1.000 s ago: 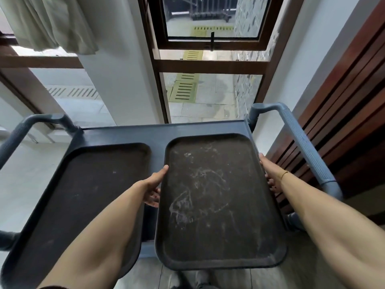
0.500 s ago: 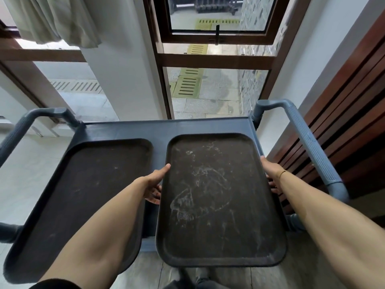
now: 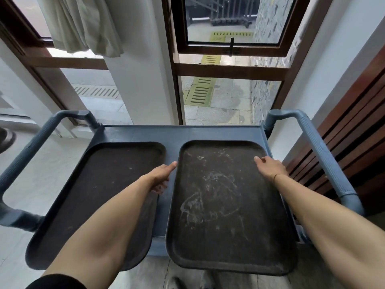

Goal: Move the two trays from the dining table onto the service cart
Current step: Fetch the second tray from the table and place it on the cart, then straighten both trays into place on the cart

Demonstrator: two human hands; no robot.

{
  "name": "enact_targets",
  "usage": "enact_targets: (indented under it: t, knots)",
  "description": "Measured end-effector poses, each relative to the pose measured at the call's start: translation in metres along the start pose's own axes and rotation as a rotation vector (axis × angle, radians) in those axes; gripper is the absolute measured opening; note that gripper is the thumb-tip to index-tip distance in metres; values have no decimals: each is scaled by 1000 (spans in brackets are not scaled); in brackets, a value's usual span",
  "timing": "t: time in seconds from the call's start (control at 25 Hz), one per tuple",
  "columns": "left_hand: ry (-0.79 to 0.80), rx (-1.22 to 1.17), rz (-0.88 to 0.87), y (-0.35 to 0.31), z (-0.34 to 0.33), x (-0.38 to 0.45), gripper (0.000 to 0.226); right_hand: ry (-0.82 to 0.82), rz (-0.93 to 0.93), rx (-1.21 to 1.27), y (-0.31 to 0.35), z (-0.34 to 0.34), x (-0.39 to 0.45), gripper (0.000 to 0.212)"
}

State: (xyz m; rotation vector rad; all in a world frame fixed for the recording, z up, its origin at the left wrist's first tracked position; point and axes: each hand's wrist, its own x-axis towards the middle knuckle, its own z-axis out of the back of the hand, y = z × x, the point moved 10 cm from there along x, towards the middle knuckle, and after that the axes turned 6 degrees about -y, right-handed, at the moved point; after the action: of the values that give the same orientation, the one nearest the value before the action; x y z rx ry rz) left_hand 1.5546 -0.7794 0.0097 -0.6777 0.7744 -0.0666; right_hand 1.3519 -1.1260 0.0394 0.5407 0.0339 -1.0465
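Note:
Two dark, scuffed trays lie side by side on the blue-grey service cart (image 3: 208, 133). The left tray (image 3: 100, 197) and the right tray (image 3: 225, 207) both overhang the cart's near edge. My left hand (image 3: 161, 177) is in the gap between them, its thumb tip touching the right tray's left rim and its fingers loose over the left tray's rim. Over the right tray's right rim rests my right hand (image 3: 270, 167), palm down, with the fingers on the tray's surface and not gripping.
The cart has ribbed handles on the left (image 3: 31, 147) and right (image 3: 320, 151). Beyond it are a wooden-framed window (image 3: 231, 67), a white pillar and a curtain (image 3: 83, 24). A wooden slatted wall (image 3: 354, 130) runs close along the right. My shoe shows below the trays.
The right tray has slid further onto the cart. My right hand has left the tray's outer edge and now lies on top of it. My left thumb has slipped to the rim's outer edge.

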Motion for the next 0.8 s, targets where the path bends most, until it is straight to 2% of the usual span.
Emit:
enact_targets:
  t: [0.08,0.16,0.28,0.52,0.8]
  knots:
    - [-100,122,-125,-4,22,-3,66,0,69,-43,22,-7,-4,61]
    - [-189,342,-241,0,46,-9,65,-2,125,-80,48,-15,-12,63]
    - [-243,639,-313,27,79,-21,66,8,207,-116,91,-33,-28,63]
    - [-305,740,-312,103,153,-40,72,51,378,-181,185,-94,-92,66]
    - [-243,794,-370,191,214,-44,79,77,555,-229,276,-173,-205,66]
